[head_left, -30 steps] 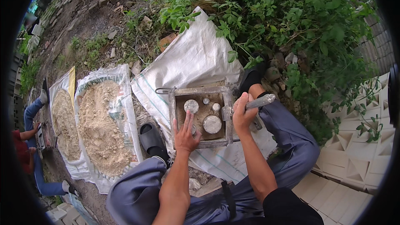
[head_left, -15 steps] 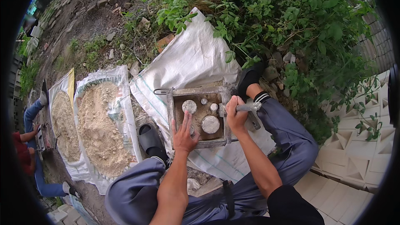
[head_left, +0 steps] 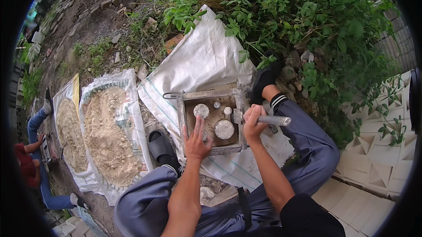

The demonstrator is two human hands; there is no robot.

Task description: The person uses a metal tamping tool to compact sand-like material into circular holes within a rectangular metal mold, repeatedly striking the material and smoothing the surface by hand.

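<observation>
A square metal frame mould (head_left: 211,93) lies on a white woven sack between my legs. Inside it, on sandy brown material, sit several round grey pieces: a large disc (head_left: 224,130), a medium disc (head_left: 201,111) and smaller ones near the far right corner. My left hand (head_left: 196,144) reaches over the near left side, fingers stretched out, fingertips by the medium disc; another round piece is partly hidden under them. Closed around a grey metal bar (head_left: 274,120) at the frame's right side is my right hand (head_left: 253,125). The bar's round end points right; its other end is partly hidden.
Two sacks with heaps of pale sand (head_left: 107,131) lie to the left, past a black sandal (head_left: 161,146). Leafy plants (head_left: 285,17) grow at the far side. Cream patterned blocks (head_left: 378,166) are stacked on the right. Another person in red (head_left: 28,166) sits at far left.
The bar in my right hand has swung, its round end now farther right and slightly nearer me. My left hand keeps nearly the same place on the mould.
</observation>
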